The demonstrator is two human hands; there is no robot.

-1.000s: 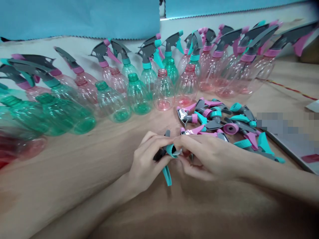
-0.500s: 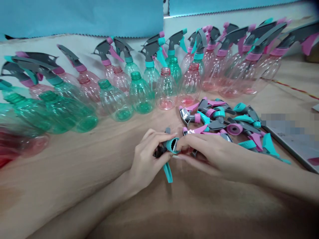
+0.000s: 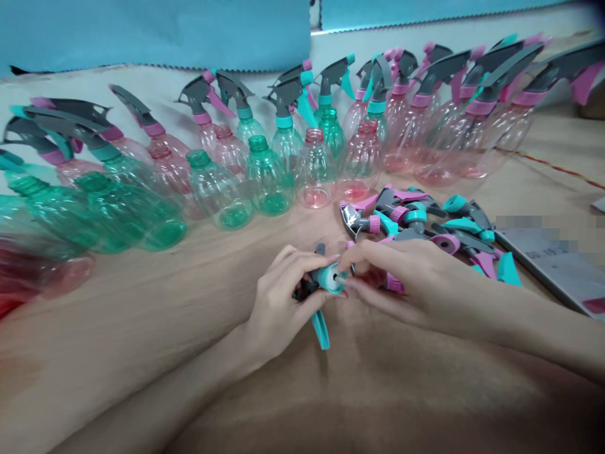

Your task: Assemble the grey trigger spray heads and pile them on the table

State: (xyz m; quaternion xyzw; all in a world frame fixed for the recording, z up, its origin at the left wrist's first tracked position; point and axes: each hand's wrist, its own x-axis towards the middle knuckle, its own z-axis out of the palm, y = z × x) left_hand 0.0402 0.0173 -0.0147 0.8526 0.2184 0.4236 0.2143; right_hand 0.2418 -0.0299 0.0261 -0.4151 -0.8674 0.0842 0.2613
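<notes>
Left hand [image 3: 278, 299] gripping a teal-collared trigger sprayer head [image 3: 324, 284]. Right hand [image 3: 406, 284] fingertips pinching its collar. Loose sprayer heads [image 3: 425, 221] piled just beyond the right hand on the counter [image 3: 142, 328].

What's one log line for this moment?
left hand: holds teal spray head | right hand: pinches its collar | behind: spray head pile, capless bottles

The left grip [image 3: 278, 296] and the right grip [image 3: 406, 284] are meeting near the middle of the worktop [image 3: 142, 328], with a trigger head [image 3: 326, 280] sitting between them. A heap of trigger heads [image 3: 425, 217] is lying just behind the right grip. Further back, a row of bottles [image 3: 265, 176] is standing across the worktop. A flat board [image 3: 558, 265] is lying at the far right, beside the heap.
</notes>
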